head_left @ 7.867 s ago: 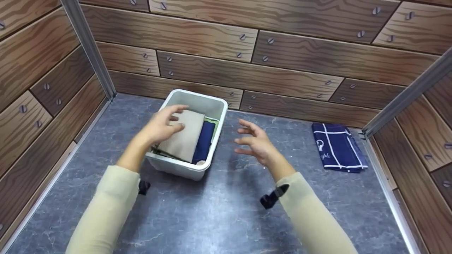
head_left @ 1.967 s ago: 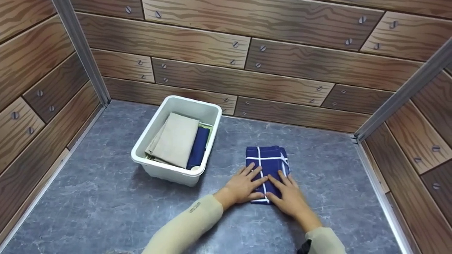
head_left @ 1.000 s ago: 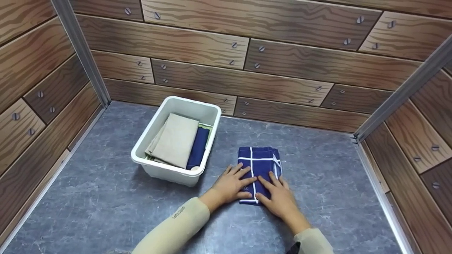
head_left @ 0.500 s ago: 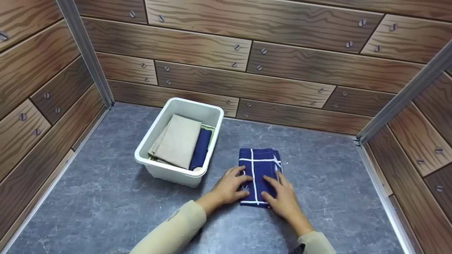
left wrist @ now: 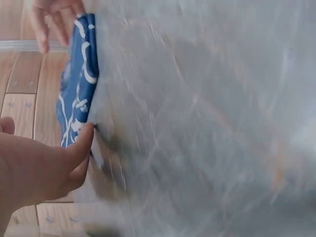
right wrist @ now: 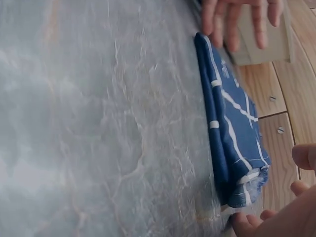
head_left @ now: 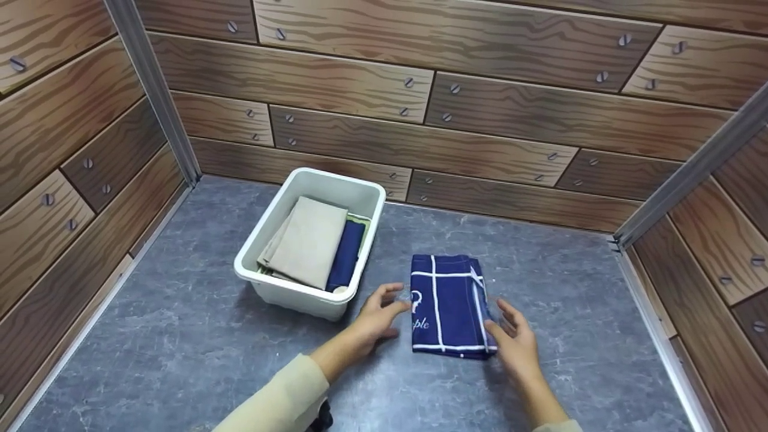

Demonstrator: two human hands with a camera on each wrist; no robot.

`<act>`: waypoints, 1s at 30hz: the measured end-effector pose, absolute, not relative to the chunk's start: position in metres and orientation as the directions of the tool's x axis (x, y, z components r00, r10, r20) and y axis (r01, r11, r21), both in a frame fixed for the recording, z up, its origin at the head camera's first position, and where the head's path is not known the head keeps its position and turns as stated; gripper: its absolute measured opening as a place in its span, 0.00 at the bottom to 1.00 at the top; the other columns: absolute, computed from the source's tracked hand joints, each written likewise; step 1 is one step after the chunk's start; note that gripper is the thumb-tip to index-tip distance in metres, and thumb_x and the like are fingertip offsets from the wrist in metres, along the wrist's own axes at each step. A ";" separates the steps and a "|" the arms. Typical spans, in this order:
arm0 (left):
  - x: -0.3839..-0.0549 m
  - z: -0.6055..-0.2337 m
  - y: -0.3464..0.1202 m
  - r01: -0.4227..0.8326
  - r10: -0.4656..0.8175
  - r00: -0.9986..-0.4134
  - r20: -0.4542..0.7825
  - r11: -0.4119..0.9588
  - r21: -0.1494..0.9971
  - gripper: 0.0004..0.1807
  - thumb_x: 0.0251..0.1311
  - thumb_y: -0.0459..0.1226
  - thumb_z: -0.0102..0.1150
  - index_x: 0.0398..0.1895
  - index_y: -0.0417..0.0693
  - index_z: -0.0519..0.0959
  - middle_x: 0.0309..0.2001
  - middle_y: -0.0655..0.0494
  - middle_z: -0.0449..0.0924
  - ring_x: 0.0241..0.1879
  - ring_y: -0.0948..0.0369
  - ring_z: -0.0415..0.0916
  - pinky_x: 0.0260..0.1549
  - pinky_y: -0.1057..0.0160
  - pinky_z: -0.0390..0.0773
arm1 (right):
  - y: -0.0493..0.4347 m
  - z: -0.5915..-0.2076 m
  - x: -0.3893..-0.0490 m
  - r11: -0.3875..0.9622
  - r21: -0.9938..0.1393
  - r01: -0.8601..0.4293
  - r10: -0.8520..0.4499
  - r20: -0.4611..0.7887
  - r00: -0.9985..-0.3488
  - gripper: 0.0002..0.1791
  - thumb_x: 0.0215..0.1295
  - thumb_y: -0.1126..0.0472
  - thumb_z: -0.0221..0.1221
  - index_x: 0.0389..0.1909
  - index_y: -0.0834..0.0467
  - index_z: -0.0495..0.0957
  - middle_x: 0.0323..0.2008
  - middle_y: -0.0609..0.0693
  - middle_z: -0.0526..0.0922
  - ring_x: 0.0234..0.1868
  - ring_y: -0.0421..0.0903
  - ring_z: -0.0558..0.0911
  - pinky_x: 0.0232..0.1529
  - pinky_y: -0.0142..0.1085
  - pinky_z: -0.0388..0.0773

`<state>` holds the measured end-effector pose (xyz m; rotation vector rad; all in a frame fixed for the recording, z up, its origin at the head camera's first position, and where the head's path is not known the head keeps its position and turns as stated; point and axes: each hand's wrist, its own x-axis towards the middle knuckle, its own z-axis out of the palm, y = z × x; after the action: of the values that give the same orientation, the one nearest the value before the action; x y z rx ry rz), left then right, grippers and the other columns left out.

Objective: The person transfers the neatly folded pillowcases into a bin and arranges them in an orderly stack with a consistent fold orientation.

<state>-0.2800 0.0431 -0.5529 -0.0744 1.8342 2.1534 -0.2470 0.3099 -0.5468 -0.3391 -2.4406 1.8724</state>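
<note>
A folded navy cloth [head_left: 453, 312] with white lines and white lettering lies flat on the grey marbled surface, right of the bin. Along its left edge is my left hand [head_left: 375, 321], fingers loosely bent and nothing held. On the other side my right hand [head_left: 519, 345] has its thumb close to the cloth's right edge; whether it touches is unclear. In the right wrist view the fingertips [right wrist: 242, 222] sit low beside the end of the navy cloth [right wrist: 232, 118], thumb raised apart. The left wrist view shows a fingertip [left wrist: 88, 131] near the navy cloth's [left wrist: 79, 84] near end.
A light grey plastic bin [head_left: 306, 303] stands to the left, holding a folded beige cloth [head_left: 309, 240], a dark blue cloth [head_left: 347, 255] and something green-edged. Wood-patterned walls [head_left: 336, 132] with metal corner posts enclose the back and both sides.
Earlier the navy cloth lay at the far right; it was brought to the middle, where both hands lay flat on it. Now the hands have drawn apart to its two sides.
</note>
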 end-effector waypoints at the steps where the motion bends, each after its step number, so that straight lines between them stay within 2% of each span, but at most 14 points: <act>1: -0.278 -0.552 0.043 -0.324 0.203 -0.936 -0.287 -0.177 0.930 0.31 0.60 0.41 0.61 0.68 0.47 0.68 0.71 0.40 0.59 0.66 0.39 0.64 0.47 0.37 0.79 | 0.310 -0.545 -0.245 0.207 -0.964 0.166 0.206 -0.123 -0.971 0.32 0.71 0.67 0.55 0.74 0.62 0.59 0.74 0.67 0.57 0.74 0.65 0.58 0.72 0.55 0.61; 6: -0.272 -0.549 0.046 -0.433 0.229 -0.898 -0.376 -0.305 0.848 0.32 0.62 0.43 0.59 0.70 0.48 0.64 0.69 0.43 0.60 0.66 0.35 0.59 0.45 0.30 0.76 | 0.310 -0.542 -0.241 0.034 -0.967 0.252 0.205 -0.240 -0.949 0.33 0.73 0.65 0.52 0.76 0.59 0.54 0.75 0.66 0.53 0.71 0.60 0.61 0.65 0.51 0.70; 9: -0.270 -0.549 0.049 -0.447 0.245 -0.891 -0.382 -0.330 0.831 0.33 0.62 0.44 0.58 0.70 0.48 0.63 0.67 0.41 0.63 0.65 0.34 0.60 0.45 0.28 0.75 | 0.309 -0.541 -0.240 -0.038 -0.957 0.287 0.187 -0.289 -0.939 0.34 0.74 0.65 0.51 0.77 0.58 0.51 0.76 0.65 0.50 0.72 0.60 0.59 0.65 0.55 0.69; 12: -0.269 -0.549 0.052 -0.457 0.262 -0.885 -0.385 -0.332 0.825 0.34 0.62 0.44 0.58 0.70 0.47 0.63 0.67 0.40 0.65 0.65 0.34 0.61 0.46 0.28 0.75 | 0.308 -0.540 -0.239 -0.076 -0.947 0.313 0.169 -0.321 -0.932 0.35 0.74 0.64 0.51 0.78 0.57 0.49 0.77 0.65 0.47 0.73 0.60 0.57 0.65 0.58 0.68; 15: -0.269 -0.549 0.054 -0.467 0.272 -0.879 -0.391 -0.335 0.818 0.34 0.61 0.44 0.59 0.70 0.47 0.63 0.67 0.40 0.65 0.63 0.35 0.65 0.46 0.30 0.76 | 0.309 -0.538 -0.241 -0.091 -0.937 0.337 0.158 -0.347 -0.924 0.37 0.73 0.61 0.52 0.78 0.56 0.48 0.77 0.63 0.48 0.71 0.58 0.60 0.61 0.54 0.71; 18: -0.271 -0.548 0.056 -0.478 0.278 -0.875 -0.397 -0.355 0.804 0.34 0.60 0.44 0.61 0.69 0.47 0.63 0.66 0.40 0.63 0.59 0.38 0.69 0.46 0.34 0.78 | 0.311 -0.537 -0.243 -0.102 -0.929 0.357 0.154 -0.369 -0.917 0.37 0.73 0.60 0.53 0.78 0.55 0.49 0.74 0.61 0.54 0.64 0.53 0.70 0.55 0.49 0.74; 20: -0.272 -0.548 0.056 -0.485 0.285 -0.871 -0.399 -0.374 0.791 0.34 0.60 0.44 0.61 0.69 0.47 0.63 0.66 0.39 0.61 0.58 0.39 0.70 0.46 0.36 0.79 | 0.313 -0.536 -0.245 -0.118 -0.922 0.367 0.151 -0.382 -0.912 0.37 0.73 0.59 0.53 0.78 0.54 0.49 0.70 0.58 0.62 0.57 0.48 0.77 0.52 0.47 0.76; 24: -0.273 -0.549 0.056 -0.495 0.299 -0.865 -0.402 -0.391 0.776 0.34 0.61 0.44 0.60 0.70 0.48 0.63 0.68 0.37 0.57 0.58 0.37 0.71 0.47 0.39 0.80 | 0.316 -0.537 -0.248 -0.158 -0.909 0.385 0.140 -0.407 -0.903 0.36 0.73 0.59 0.54 0.77 0.53 0.51 0.53 0.49 0.78 0.46 0.43 0.82 0.48 0.44 0.76; 27: -0.273 -0.550 0.056 -0.500 0.306 -0.862 -0.404 -0.386 0.775 0.34 0.61 0.44 0.60 0.70 0.48 0.63 0.69 0.37 0.57 0.58 0.37 0.72 0.49 0.42 0.80 | 0.315 -0.538 -0.248 -0.174 -0.902 0.395 0.118 -0.417 -0.901 0.37 0.73 0.58 0.54 0.78 0.53 0.49 0.48 0.46 0.79 0.45 0.44 0.82 0.47 0.42 0.75; 30: -0.273 -0.552 0.057 -0.500 0.312 -0.861 -0.401 -0.376 0.780 0.35 0.62 0.45 0.60 0.71 0.49 0.63 0.69 0.38 0.58 0.59 0.41 0.73 0.49 0.44 0.80 | 0.313 -0.539 -0.247 -0.173 -0.899 0.403 0.099 -0.423 -0.901 0.39 0.72 0.58 0.54 0.79 0.54 0.48 0.49 0.47 0.78 0.44 0.44 0.81 0.46 0.39 0.74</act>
<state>-0.2733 0.0566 -0.5515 -0.2558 1.3677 2.2486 -0.2471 0.3134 -0.5393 -0.6656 -2.1364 2.4896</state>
